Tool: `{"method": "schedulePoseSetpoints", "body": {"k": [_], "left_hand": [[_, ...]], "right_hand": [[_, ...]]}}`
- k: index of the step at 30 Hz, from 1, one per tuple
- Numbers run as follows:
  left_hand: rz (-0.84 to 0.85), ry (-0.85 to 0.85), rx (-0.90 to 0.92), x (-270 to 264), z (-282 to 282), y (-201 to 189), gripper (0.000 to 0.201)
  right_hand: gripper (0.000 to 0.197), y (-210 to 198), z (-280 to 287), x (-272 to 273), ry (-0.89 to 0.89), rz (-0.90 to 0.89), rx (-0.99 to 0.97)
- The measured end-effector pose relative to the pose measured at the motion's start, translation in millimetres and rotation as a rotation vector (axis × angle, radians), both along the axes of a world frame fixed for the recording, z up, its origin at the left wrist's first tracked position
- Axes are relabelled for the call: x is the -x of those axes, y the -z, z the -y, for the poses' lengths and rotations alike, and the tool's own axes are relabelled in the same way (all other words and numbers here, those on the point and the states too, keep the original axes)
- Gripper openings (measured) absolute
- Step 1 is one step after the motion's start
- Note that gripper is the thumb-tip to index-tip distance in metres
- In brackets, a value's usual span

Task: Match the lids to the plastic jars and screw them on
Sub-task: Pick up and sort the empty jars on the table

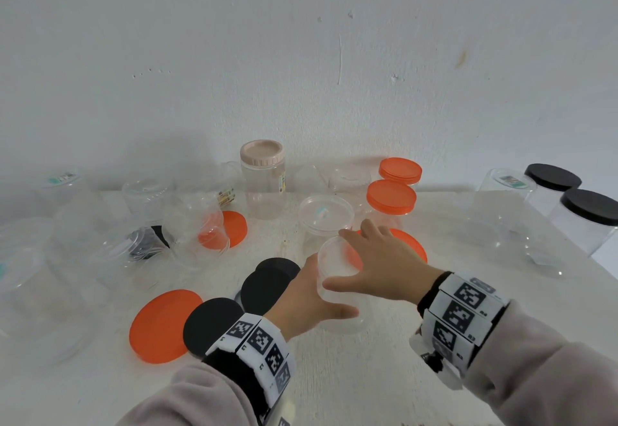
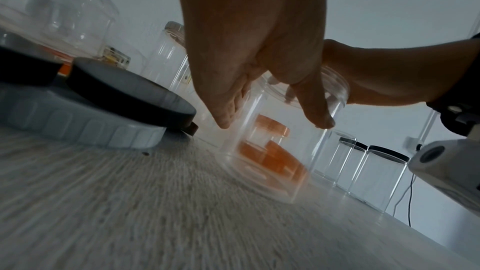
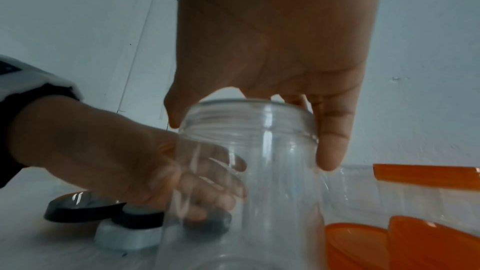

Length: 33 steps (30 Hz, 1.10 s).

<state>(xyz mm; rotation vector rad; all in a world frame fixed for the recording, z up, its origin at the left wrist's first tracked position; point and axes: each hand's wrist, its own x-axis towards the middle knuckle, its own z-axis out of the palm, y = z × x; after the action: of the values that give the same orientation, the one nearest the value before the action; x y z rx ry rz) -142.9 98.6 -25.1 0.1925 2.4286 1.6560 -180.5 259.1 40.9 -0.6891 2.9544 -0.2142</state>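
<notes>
Clear jar (image 1: 337, 278) stands upright, near centre of table (image 1: 334, 375), no lid on. Left hand (image 1: 306, 302) curls round its left side, right hand (image 1: 378, 265) grips the open rim from above. 3 black lids (image 1: 267, 286) just left, orange lid (image 1: 409, 243) behind

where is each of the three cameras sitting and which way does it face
Head: worn on the head, looking forward and down at the table; shows both forearms, the left hand and right hand around a clear jar.
Left wrist: low over the table, looking along the left hand at the clear jar; the right hand also shows.
Right wrist: looking along the right hand down onto the jar's open mouth; the left hand shows.
Shared: all three show the jar and both hands.
</notes>
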Motion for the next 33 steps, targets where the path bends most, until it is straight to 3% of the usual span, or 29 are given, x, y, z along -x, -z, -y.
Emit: {"method": "schedulePoseSetpoints", "body": {"k": [6, 10, 14, 20, 24, 28, 33], "left_hand": [[-0.025, -0.005, 0.042, -4, 0, -4, 0.081], [-0.060, -0.046, 0.083, -7, 0, -5, 0.083], [-0.031, -0.114, 0.046, -17, 11, -6, 0.090], [-0.034, -0.208, -0.041, -25, 52, -32, 0.089], [-0.040, -0.253, -0.182, -15, 78, -61, 0.081], [-0.126, -0.421, -0.224, 7, 89, -78, 0.046], [-0.147, -0.514, -0.197, 43, 92, -70, 0.044]], "right_hand": [[0.109, 18, -4, -7, 0.023, 0.088, 0.276], [0.114, 21, -7, -1, -0.013, 0.163, 0.335], [0.082, 22, -11, 11, -0.051, 0.217, 0.461], [0.052, 16, -7, 34, 0.054, 0.098, 0.687], [0.052, 14, -2, 50, 0.062, 0.088, 0.616], [0.062, 19, 5, 58, 0.058, 0.161, 0.482], [0.059, 25, 7, 60, 0.037, 0.131, 0.462]]}}
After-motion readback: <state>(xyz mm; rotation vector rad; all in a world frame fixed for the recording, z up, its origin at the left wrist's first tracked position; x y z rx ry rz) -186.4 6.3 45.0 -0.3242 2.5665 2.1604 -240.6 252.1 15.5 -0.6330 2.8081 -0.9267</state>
